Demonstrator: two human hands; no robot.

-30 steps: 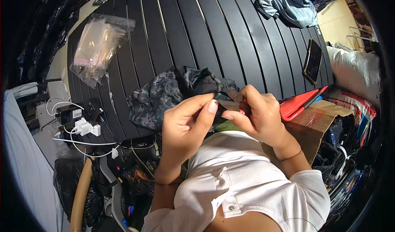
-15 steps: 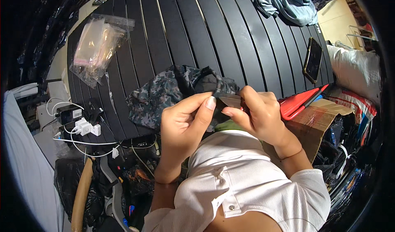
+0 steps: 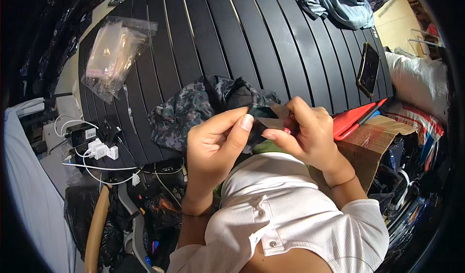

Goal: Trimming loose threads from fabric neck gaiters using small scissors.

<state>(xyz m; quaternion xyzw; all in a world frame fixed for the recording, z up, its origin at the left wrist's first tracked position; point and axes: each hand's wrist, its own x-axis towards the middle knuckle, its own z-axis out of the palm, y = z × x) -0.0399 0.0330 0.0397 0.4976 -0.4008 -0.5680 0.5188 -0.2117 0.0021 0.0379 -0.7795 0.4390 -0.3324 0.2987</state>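
Observation:
A dark camouflage cloth item (image 3: 186,110) lies crumpled at the table's near edge, in front of my body. My left hand (image 3: 215,140) is closed in a pinch on its edge, thumb against forefinger. In my right hand (image 3: 310,135) is a pair of scissors (image 3: 272,123), gripped with fingers curled round the mostly hidden handles; a bit of red shows between them. The scissors' blades are spread and point left, toward the cloth beside my left fingertips. Whether they touch the cloth I cannot tell.
The black slatted table (image 3: 232,40) bears clear plastic bags (image 3: 114,55) at left, a phone (image 3: 369,69) at right and a grey-blue garment (image 3: 339,4) far right. White chargers (image 3: 102,150) with cables sit at the left edge. A red object (image 3: 346,123) and cardboard box (image 3: 363,144) stand right.
The scissors' blades have spread apart. My right hand has risen slightly, and my left hand has shifted a little to the left, still pinching the cloth.

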